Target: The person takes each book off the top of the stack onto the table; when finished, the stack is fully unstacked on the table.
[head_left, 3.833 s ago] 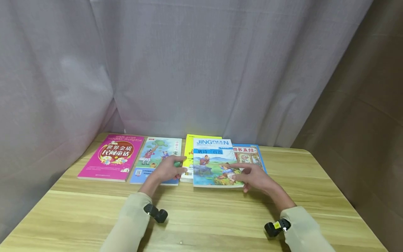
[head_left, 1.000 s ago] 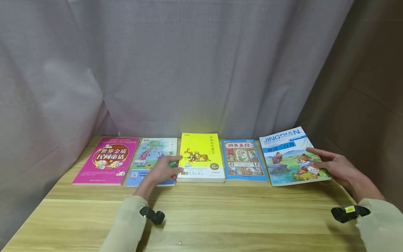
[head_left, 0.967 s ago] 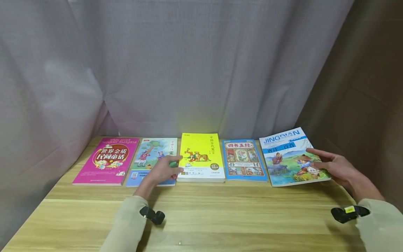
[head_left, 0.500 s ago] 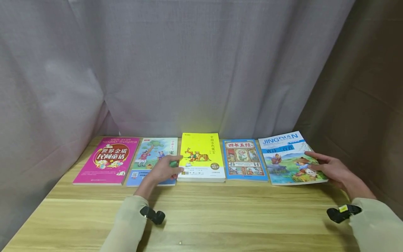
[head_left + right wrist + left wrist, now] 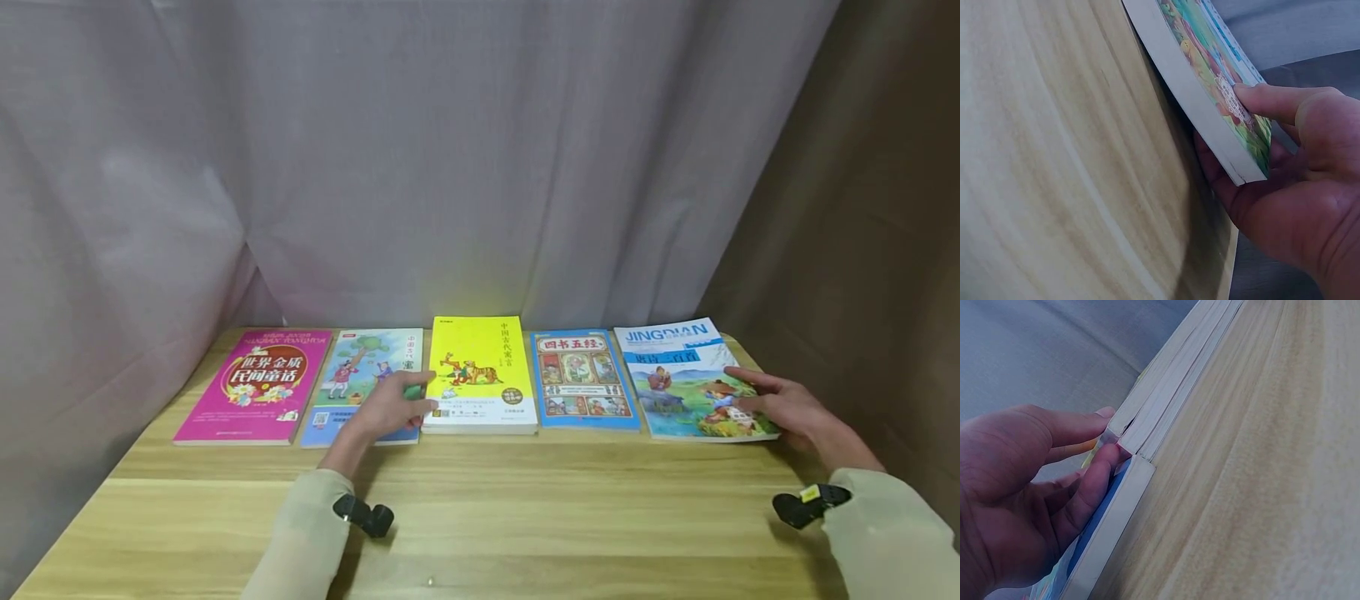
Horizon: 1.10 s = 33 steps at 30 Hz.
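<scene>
My left hand [image 5: 392, 406] is at the left edge of the thick yellow book [image 5: 480, 346], its wrist over the light-blue book [image 5: 358, 362]. In the left wrist view, thumb and curled fingers pinch the corner of stacked page blocks [image 5: 1163, 394]; a blue-covered book's page edge [image 5: 1116, 528] lies beside them. At the right end, my right hand [image 5: 791, 408] grips the right edge of a blue-and-white picture-cover book [image 5: 663, 392], thumb on the cover and fingers beneath. The right wrist view shows that corner [image 5: 1244, 169] raised off the table, with shadow beneath.
A pink book [image 5: 258, 383] lies at the left end of the row. A smaller blue book [image 5: 585, 421] sits between the yellow one and the right-hand one. Behind the wooden table [image 5: 525, 517] hangs a grey curtain [image 5: 450, 167].
My right hand has carried the blue-and-white book from atop the yellow book to the row's right end, then shifted it slightly left and lower. The left hand has stayed at the yellow book's edge.
</scene>
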{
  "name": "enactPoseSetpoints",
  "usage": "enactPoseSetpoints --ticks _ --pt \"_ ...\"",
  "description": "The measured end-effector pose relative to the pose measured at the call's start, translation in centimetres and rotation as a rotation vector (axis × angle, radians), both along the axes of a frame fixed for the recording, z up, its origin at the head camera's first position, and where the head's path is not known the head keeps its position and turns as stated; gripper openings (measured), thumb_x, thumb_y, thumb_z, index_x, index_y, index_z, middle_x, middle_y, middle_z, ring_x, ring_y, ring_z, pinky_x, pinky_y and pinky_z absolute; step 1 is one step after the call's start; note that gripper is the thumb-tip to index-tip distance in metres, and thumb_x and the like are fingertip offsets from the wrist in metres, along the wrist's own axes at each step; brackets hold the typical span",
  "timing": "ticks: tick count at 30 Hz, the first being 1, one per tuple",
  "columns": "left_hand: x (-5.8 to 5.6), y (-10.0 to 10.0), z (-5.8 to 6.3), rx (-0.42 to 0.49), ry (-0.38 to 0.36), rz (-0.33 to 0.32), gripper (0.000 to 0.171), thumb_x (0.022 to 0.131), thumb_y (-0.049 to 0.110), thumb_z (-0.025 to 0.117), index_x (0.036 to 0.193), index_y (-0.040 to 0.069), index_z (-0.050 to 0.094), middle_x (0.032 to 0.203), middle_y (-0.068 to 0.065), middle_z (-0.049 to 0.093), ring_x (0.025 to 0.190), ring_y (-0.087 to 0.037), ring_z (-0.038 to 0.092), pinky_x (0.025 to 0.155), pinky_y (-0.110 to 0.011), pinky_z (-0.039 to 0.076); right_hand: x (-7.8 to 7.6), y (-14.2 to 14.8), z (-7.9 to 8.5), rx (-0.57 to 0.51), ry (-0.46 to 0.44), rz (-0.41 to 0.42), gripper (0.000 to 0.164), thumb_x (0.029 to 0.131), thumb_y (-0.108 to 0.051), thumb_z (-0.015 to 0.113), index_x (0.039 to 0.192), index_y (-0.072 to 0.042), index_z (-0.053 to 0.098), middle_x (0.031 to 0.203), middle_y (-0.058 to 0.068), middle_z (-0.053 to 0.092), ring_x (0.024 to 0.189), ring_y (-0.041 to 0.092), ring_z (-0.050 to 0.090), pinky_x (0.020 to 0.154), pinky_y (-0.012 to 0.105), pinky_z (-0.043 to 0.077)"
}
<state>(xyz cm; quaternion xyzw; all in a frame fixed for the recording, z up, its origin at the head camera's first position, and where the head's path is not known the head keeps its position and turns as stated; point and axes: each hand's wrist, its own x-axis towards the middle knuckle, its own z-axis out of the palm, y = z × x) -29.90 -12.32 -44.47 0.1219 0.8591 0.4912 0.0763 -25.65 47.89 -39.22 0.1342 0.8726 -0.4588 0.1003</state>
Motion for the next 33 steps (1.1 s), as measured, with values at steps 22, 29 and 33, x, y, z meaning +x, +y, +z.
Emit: enactPoseSetpoints --ticks 22,29,33 --pt "-0.1 0.1 0.4 -0.006 0.014 -0.025 0.062 0.097 0.016 0.077 0.155 0.01 0.054 0.082 -0.009 0.065 0.063 -0.018 0.06 0.059 -0.029 0.056 -0.6 0.7 -0.7 0.219 0.043 0.004 0.076 0.105 -0.034 0.062 0.163 -0.006 0.023 0.163 0.048 0.007 0.132 0.059 0.033 0.096 0.054 0.045" --pt "0.1 0.4 0.9 -0.008 0.015 0.001 0.067 0.096 0.017 0.078 0.157 0.011 0.051 0.123 -0.014 0.069 0.06 -0.018 0.059 0.057 -0.028 0.053 -0.3 0.6 -1.1 0.249 0.063 -0.041 0.081 0.101 -0.039 0.068 0.162 -0.004 0.029 0.163 0.046 0.014 0.131 0.057 0.037 0.095 0.055 0.044" --pt "0.1 0.6 0.9 -0.03 0.041 0.031 0.069 0.096 0.017 0.078 0.158 0.012 0.05 0.148 -0.018 0.059 0.058 -0.017 0.059 0.056 -0.028 0.053 0.0 0.2 -1.4 0.313 0.09 -0.069 0.081 0.1 -0.041 0.07 0.16 0.001 0.035 0.159 0.044 0.029 0.123 0.054 0.046 0.086 0.045 0.047"
